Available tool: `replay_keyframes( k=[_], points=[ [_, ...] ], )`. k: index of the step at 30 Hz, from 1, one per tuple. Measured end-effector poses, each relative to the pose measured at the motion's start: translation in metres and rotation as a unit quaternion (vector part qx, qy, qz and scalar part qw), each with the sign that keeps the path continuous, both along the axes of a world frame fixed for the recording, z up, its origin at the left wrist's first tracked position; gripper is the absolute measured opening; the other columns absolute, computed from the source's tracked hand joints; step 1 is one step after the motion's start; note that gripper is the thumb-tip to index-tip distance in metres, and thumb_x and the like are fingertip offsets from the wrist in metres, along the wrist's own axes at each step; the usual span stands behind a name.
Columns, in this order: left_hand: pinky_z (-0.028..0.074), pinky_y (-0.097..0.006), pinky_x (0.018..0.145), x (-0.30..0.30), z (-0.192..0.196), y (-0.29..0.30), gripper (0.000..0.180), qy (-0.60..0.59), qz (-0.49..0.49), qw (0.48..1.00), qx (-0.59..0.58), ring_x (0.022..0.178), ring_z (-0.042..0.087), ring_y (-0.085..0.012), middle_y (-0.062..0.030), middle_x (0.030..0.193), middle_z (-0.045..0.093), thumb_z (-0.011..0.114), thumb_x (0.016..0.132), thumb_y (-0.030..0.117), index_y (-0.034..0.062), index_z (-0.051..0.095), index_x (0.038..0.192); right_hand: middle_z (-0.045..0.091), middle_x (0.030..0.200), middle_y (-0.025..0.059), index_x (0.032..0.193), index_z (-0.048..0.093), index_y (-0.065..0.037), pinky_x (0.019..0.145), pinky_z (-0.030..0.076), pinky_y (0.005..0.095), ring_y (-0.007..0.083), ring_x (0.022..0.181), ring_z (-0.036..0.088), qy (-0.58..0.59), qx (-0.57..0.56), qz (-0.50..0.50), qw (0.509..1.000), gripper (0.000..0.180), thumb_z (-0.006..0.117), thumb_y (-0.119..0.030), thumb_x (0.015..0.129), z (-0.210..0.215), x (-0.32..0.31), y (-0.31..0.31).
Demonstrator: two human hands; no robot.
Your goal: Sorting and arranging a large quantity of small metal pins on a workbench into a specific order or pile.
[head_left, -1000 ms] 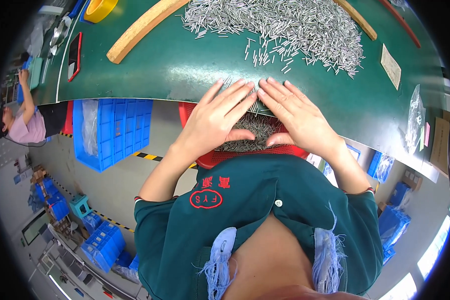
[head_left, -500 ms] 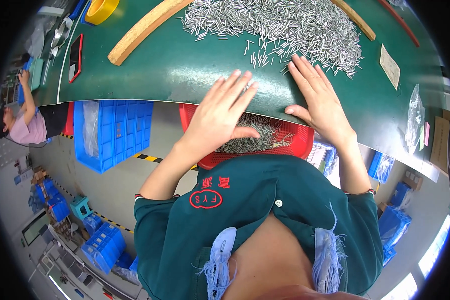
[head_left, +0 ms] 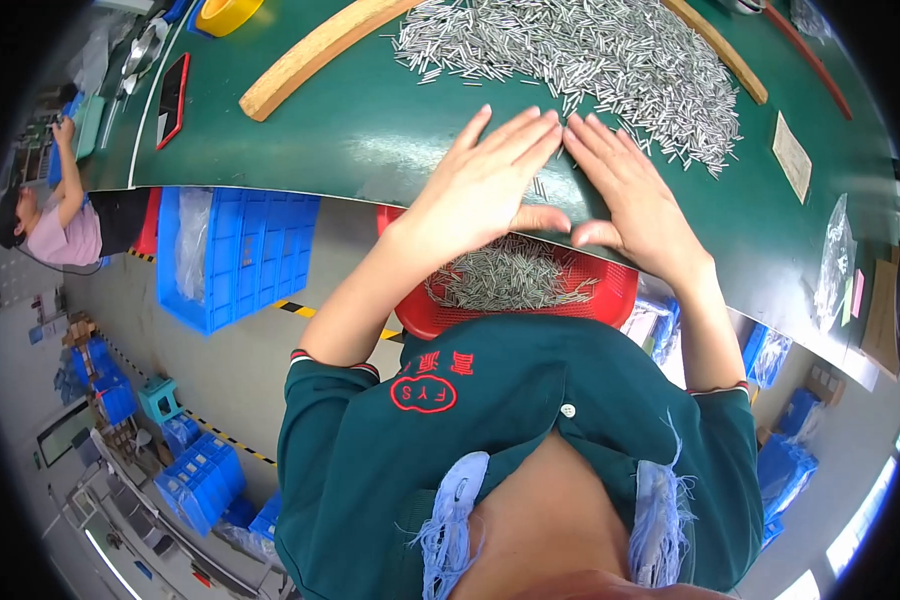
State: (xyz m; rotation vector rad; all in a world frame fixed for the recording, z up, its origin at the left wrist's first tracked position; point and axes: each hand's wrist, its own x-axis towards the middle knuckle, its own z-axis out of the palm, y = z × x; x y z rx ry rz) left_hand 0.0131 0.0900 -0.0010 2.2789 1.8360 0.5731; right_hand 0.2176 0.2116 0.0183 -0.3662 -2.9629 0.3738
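A large heap of small silvery metal pins (head_left: 590, 60) lies on the green tabletop (head_left: 360, 135). My left hand (head_left: 495, 178) rests flat near the table's front edge, fingers stretched out and thumb pointing right. Beside it my right hand (head_left: 635, 195) lies flat, its fingertips at the near fringe of the heap and almost meeting the left fingertips. A few loose pins show on the table between the two hands. Below the edge, in front of my body, a red plastic basket (head_left: 615, 290) holds many more pins (head_left: 510, 275). Neither hand grips anything.
Curved wooden strips (head_left: 315, 55) flank the heap. Left on the table are a red-edged phone (head_left: 173, 100) and yellow tape (head_left: 228, 14); at right, a card (head_left: 792, 158) and a clear bag (head_left: 832, 262). Blue crates (head_left: 240, 255) stand below left. A co-worker (head_left: 60, 225) is at far left.
My left hand has moved right and forward, close to my right hand. The scattered pins at the heap's near side have shifted or are now hidden by my hands. The view has shifted slightly.
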Motion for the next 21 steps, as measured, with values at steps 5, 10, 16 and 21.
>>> replay_keyframes(
  k=[5, 10, 16, 21],
  points=[
    [0.019, -0.056, 0.119, -0.004, 0.011, -0.032, 0.101, 0.011, 0.030, 1.000, -0.001, 0.146, 0.033, -0.0291, -0.0125, 0.156, 0.037, 0.060, 0.075, 0.066, 0.0039, 0.037, 0.150, 0.037, 0.156, 0.0150, 0.150, 0.037, -0.004, 0.122, 0.022, 0.0468, 0.0297, 0.148, 0.030, 0.005, -0.037, 0.013, 0.999, 0.107, 0.053, -0.074, 0.072, 0.007, 0.008, -0.009],
    [0.024, -0.059, 0.116, -0.001, 0.011, -0.051, 0.099, 0.030, 0.038, 0.999, -0.014, 0.143, 0.038, -0.0281, -0.0135, 0.152, 0.043, 0.060, 0.075, 0.069, 0.0014, 0.044, 0.145, 0.038, 0.155, 0.0143, 0.149, 0.040, -0.005, 0.121, 0.024, 0.0477, 0.0297, 0.146, 0.032, -0.018, -0.044, 0.016, 0.999, 0.105, 0.056, -0.072, 0.069, 0.006, 0.015, -0.018],
    [0.025, -0.058, 0.115, -0.001, 0.014, -0.047, 0.099, 0.032, 0.055, 0.998, 0.006, 0.143, 0.038, -0.0277, -0.0142, 0.153, 0.041, 0.060, 0.076, 0.069, 0.0023, 0.043, 0.147, 0.035, 0.156, 0.0166, 0.149, 0.040, -0.005, 0.121, 0.023, 0.0476, 0.0319, 0.147, 0.030, -0.011, -0.048, 0.040, 0.998, 0.105, 0.059, -0.070, 0.068, 0.013, 0.006, -0.020],
    [0.023, -0.057, 0.118, 0.008, -0.008, -0.024, 0.105, 0.054, 0.039, 0.997, 0.031, 0.145, 0.035, -0.0277, -0.0170, 0.153, 0.041, 0.060, 0.075, 0.071, -0.0012, 0.039, 0.148, 0.031, 0.159, 0.0181, 0.152, 0.034, -0.002, 0.122, 0.019, 0.0470, 0.0331, 0.149, 0.026, -0.012, -0.048, -0.008, 0.999, 0.114, 0.044, -0.081, 0.070, 0.002, -0.011, -0.007]
  ],
)
